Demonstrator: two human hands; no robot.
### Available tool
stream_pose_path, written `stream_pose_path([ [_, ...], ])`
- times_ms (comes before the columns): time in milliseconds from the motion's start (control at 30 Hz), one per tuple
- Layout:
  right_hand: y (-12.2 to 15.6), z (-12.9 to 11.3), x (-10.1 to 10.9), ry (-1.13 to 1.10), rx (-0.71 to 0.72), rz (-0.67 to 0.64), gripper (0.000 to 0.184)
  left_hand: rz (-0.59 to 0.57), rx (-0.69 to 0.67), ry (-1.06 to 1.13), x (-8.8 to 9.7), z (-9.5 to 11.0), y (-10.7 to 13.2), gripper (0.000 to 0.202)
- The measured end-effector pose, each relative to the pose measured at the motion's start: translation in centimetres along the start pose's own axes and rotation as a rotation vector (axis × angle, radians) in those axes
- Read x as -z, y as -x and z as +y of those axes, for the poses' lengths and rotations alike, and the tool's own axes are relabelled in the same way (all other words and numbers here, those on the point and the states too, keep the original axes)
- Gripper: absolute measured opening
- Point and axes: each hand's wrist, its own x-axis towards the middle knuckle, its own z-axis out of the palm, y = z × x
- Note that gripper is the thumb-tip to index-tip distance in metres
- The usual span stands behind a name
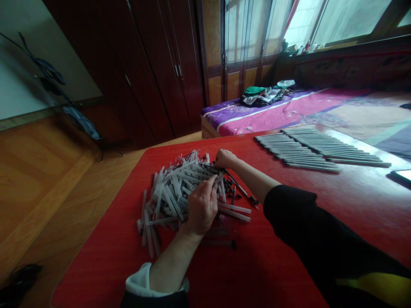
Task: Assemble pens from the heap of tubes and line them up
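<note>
My left hand (202,203) is closed in a pinch on a translucent pen barrel (220,177), whose end points up and right. Beyond it, my right hand (224,158) is closed at the far right side of the pile; what its fingers hold, if anything, is hidden. Around both hands lies a heap of frosted pen barrels (173,194). Small black pen parts (229,188) and thin dark refills (237,183) lie beside the heap, partly under my right forearm. Two loose barrels (236,211) stick out to the right of my left hand.
Rows of pens (298,149) lie side by side on the red table (269,265) at the back right. A dark-edged flat object (401,177) rests at the right edge. Behind stand a bed (257,122) with folded clothes (261,95) and dark wardrobes (160,64).
</note>
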Motion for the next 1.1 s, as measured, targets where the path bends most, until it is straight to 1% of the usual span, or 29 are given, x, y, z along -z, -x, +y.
stream_pose_path([
  [133,1.0,0.7,0.0,-0.05,0.014,-0.025,0.026,0.004,0.01,0.015,0.0,0.1,-0.1,0.029],
  [233,2.3,1.3,0.7,-0.148,0.011,-0.043,0.019,0.003,0.065,0.056,0.0,0.0,0.0,0.025],
  [300,3.5,1.8,1.3,-0.232,0.018,-0.044,0.02,0.001,0.12,0.088,0.1,0.0,0.0,0.022],
  [333,4.2,2.1,1.6,-0.328,0.019,-0.033,0.021,0.001,0.151,0.108,0.1,0.0,0.0,0.021],
  [367,4.9,2.4,1.9,-0.47,0.017,-0.011,0.021,0.006,0.182,0.133,0.1,0.0,0.0,0.019],
  [433,6.7,3.2,2.3,-0.852,0.004,0.038,0.02,0.044,0.237,0.208,0.2,0.0,0.0,0.017],
  [500,8.5,4.0,2.3,-1.186,-0.021,0.053,0.019,0.122,0.267,0.308,0.5,0.2,-0.2,0.016],
  [567,10.4,4.7,2.1,-1.336,-0.06,0.032,0.021,0.207,0.283,0.404,0.8,0.6,-0.5,0.017],
  [667,12.5,5.2,1.8,-1.426,-0.134,-0.022,0.023,0.296,0.319,0.472,1.3,1.0,-1.0,0.02],
  [733,13.2,5.4,1.7,-1.476,-0.163,-0.061,0.023,0.331,0.349,0.49,1.5,1.1,-1.3,0.017],
  [800,13.5,5.3,1.9,-1.547,-0.163,-0.09,0.021,0.346,0.389,0.561,1.6,0.9,-1.6,0.014],
  [867,13.5,5.2,2.1,-1.618,-0.142,-0.116,0.019,0.341,0.455,0.698,1.5,0.6,-1.8,0.014],
  [933,13.6,5.0,2.2,-1.659,-0.107,-0.145,0.017,0.327,0.535,0.864,1.3,0.3,-1.9,0.019],
  [1033,13.8,4.6,2.1,-1.657,-0.051,-0.174,0.014,0.276,0.635,1.093,0.8,0.2,-1.9,0.027],
  [1100,14.0,4.4,2.0,-1.637,-0.029,-0.208,0.014,0.24,0.678,1.19,0.5,0.3,-1.7,0.029],
])
